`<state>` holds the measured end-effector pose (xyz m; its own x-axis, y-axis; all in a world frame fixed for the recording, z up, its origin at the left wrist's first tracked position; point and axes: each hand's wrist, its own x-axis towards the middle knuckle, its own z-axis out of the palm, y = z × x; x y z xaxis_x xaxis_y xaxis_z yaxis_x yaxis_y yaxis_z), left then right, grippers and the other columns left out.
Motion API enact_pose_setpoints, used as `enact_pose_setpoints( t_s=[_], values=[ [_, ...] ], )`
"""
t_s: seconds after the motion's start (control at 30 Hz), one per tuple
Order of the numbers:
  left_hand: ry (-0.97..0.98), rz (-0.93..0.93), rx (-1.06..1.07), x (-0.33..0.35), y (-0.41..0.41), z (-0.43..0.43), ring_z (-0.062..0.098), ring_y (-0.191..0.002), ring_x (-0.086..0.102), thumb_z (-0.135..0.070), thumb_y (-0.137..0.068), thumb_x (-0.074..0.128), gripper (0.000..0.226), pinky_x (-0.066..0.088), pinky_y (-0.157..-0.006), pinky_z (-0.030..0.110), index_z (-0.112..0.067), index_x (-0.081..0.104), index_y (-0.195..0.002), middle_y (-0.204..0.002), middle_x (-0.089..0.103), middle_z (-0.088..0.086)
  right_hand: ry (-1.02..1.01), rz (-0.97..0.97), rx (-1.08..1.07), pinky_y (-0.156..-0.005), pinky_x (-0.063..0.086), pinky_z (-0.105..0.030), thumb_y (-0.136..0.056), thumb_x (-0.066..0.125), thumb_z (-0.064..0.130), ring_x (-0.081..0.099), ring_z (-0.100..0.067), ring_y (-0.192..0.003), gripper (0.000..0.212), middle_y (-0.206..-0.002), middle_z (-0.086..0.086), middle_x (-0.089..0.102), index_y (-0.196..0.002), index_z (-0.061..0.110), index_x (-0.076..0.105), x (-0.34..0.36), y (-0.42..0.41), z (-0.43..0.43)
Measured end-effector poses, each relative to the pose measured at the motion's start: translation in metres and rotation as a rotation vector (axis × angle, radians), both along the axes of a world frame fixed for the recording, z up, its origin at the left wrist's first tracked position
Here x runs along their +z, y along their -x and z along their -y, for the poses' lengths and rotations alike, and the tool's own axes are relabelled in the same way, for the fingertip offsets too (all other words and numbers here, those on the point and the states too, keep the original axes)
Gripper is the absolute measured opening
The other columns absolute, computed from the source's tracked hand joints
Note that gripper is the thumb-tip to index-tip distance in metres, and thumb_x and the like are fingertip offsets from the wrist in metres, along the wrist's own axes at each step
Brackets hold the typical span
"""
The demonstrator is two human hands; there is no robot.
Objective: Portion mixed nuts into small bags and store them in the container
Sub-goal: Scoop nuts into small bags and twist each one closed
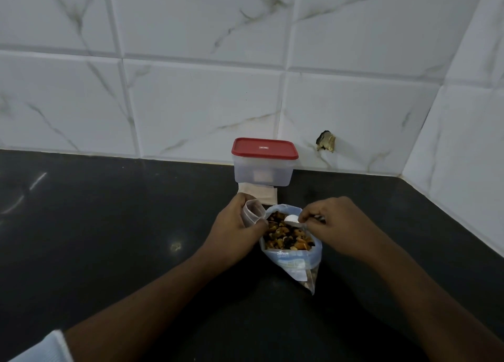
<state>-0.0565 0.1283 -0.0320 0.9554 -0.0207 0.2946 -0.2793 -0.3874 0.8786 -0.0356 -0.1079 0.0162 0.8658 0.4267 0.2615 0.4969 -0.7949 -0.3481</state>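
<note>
A large clear bag of mixed nuts [286, 237] stands open on the black counter [109, 239], its mouth facing up. My left hand [234, 225] grips a small clear bag [252, 211] held open just left of the big bag's mouth. My right hand [332, 219] pinches the handle of a spoon [291, 219], whose pale bowl hovers over the nuts at the rim. Behind them, against the wall, stands a clear plastic container with a red lid [264, 162], closed.
A flat stack of small bags [259, 195] lies on the counter in front of the container. White marble-look tiles cover the back wall and the right wall [463, 143], forming a corner. A broken hole [326, 141] marks the tile right of the container.
</note>
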Motion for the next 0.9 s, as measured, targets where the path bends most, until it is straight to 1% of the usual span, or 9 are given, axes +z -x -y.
enact_pose_setpoints(
  t_s=[0.1,0.17,0.23,0.33,0.47,0.53,0.63,0.77,0.9],
  values=[
    [0.001,0.004,-0.005,0.0000,-0.0001,0.0003,0.000,-0.103,0.066,-0.021,-0.095,0.072,0.028,0.054,-0.076,0.017,-0.031,0.059,-0.117,-0.110,0.067,-0.013,-0.013,-0.006,0.017,-0.069,0.053,-0.010,-0.096,0.065,0.020,0.067,0.008,-0.081,0.018,-0.091,0.016,0.075,-0.103,0.027,0.080,0.0012,0.0011,-0.0004],
    [-0.001,0.013,-0.005,-0.0003,-0.0002,0.0002,-0.003,-0.100,0.065,-0.021,-0.094,0.073,0.027,0.055,-0.076,0.017,-0.030,0.059,-0.115,-0.108,0.068,-0.013,-0.065,0.011,0.030,-0.067,0.050,-0.007,-0.095,0.066,0.019,0.066,0.010,-0.082,0.019,-0.090,0.018,0.073,-0.104,0.028,0.080,0.0007,0.0014,-0.0007],
    [-0.006,0.019,-0.006,-0.0003,0.0002,0.0003,-0.007,-0.098,0.064,-0.021,-0.094,0.073,0.027,0.054,-0.074,0.014,-0.030,0.058,-0.115,-0.107,0.067,-0.013,-0.047,0.002,0.052,-0.068,0.049,-0.007,-0.097,0.066,0.020,0.065,0.009,-0.082,0.020,-0.090,0.019,0.071,-0.109,0.029,0.079,-0.0023,0.0003,-0.0024],
    [-0.011,0.024,0.000,-0.0004,0.0012,0.0003,-0.010,-0.098,0.062,-0.019,-0.094,0.072,0.027,0.053,-0.072,0.010,-0.030,0.058,-0.115,-0.107,0.067,-0.013,0.023,-0.047,0.064,-0.069,0.054,-0.014,-0.096,0.066,0.020,0.068,0.004,-0.080,0.021,-0.091,0.015,0.074,-0.109,0.030,0.079,-0.0043,-0.0008,-0.0036],
    [-0.015,0.027,-0.006,0.0000,0.0011,0.0003,-0.011,-0.099,0.062,-0.020,-0.095,0.072,0.027,0.053,-0.072,0.009,-0.030,0.058,-0.115,-0.108,0.066,-0.013,-0.041,0.023,0.024,-0.068,0.051,-0.017,-0.093,0.065,0.020,0.065,0.002,-0.079,0.017,-0.082,0.015,0.072,-0.094,0.029,0.079,0.0045,0.0003,0.0013],
    [-0.020,0.022,-0.009,0.0000,0.0004,0.0001,-0.010,-0.100,0.062,-0.021,-0.095,0.073,0.027,0.054,-0.073,0.011,-0.030,0.058,-0.116,-0.109,0.066,-0.013,-0.007,0.044,0.018,-0.068,0.050,-0.018,-0.094,0.065,0.020,0.063,0.001,-0.078,0.017,-0.081,0.015,0.070,-0.096,0.029,0.079,0.0033,-0.0002,0.0010],
    [-0.026,0.019,-0.008,-0.0003,0.0002,0.0001,-0.009,-0.099,0.063,-0.022,-0.095,0.073,0.027,0.054,-0.073,0.013,-0.030,0.058,-0.115,-0.110,0.066,-0.014,0.064,0.004,0.023,-0.069,0.056,-0.024,-0.097,0.063,0.020,0.067,0.000,-0.075,0.018,-0.084,0.014,0.072,-0.099,0.028,0.079,-0.0022,-0.0013,-0.0019],
    [-0.031,0.038,-0.008,-0.0007,0.0003,0.0006,-0.008,-0.099,0.062,-0.021,-0.094,0.073,0.026,0.052,-0.072,0.010,-0.029,0.058,-0.114,-0.109,0.066,-0.013,-0.074,-0.049,0.018,-0.067,0.053,-0.012,-0.093,0.063,0.016,0.069,0.005,-0.078,0.022,-0.087,0.016,0.075,-0.099,0.027,0.081,-0.0010,0.0014,-0.0034],
    [-0.033,0.032,-0.011,-0.0009,0.0006,0.0002,-0.007,-0.097,0.063,-0.022,-0.093,0.074,0.027,0.054,-0.076,0.015,-0.031,0.058,-0.113,-0.108,0.066,-0.013,-0.198,-0.115,0.025,-0.064,0.050,-0.010,-0.096,0.060,0.011,0.069,0.007,-0.076,0.027,-0.090,0.020,0.074,-0.100,0.030,0.080,-0.0052,0.0012,-0.0068]
  ],
)
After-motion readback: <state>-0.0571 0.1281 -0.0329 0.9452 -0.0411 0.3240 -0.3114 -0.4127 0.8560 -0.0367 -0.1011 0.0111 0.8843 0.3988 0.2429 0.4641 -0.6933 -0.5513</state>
